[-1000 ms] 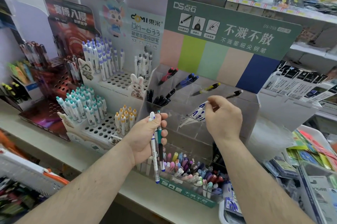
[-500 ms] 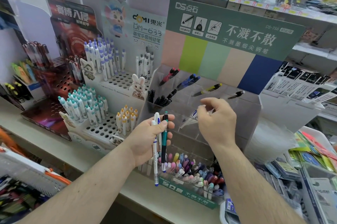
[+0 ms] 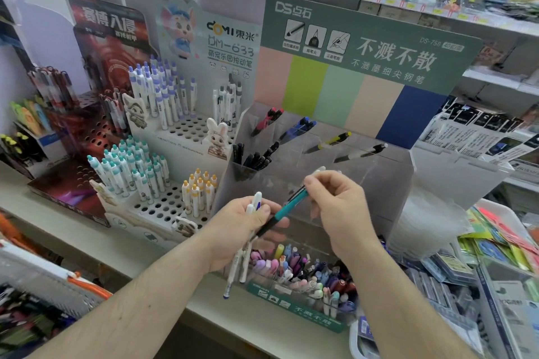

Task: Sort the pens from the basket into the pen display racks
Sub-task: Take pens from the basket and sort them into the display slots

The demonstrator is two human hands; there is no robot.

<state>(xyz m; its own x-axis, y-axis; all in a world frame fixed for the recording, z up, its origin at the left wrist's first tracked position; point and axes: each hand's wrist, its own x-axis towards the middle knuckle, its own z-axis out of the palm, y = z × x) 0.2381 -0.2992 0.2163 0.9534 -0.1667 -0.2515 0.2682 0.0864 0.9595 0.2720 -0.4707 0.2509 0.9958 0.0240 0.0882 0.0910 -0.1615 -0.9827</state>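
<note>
I have both hands up in front of the clear plastic rack [image 3: 388,183] with the green header, which stands on the counter [image 3: 96,244]. My left hand [image 3: 242,230] sits just left of centre, its fingers curled round a small bunch of white pens [image 3: 237,268] that hang down toward 6 o'clock, their tips over the counter edge and their caps poking out above my fingers. My right hand [image 3: 338,207] is at about 2 o'clock from the left one, pinching the upper end of a teal pen [image 3: 287,208] between thumb and fingers. That pen lies on a slant, its top near my right fingertips and its dark lower end running down toward 8 o'clock, where it crosses the left fingers; I cannot tell whether the left grip also has hold of it. Behind my hands, the rack's upper pockets hold a few red, blue, yellow and black pens leaning at an angle, and its bottom tray at 5 o'clock is packed with pastel pens [image 3: 303,274]. At 10 o'clock stands the white tiered rack [image 3: 175,204] with rows of holes, carrying upright white pens with purple, teal and yellow caps. A dark red rack [image 3: 73,183] stands further off at 9 o'clock.
</note>
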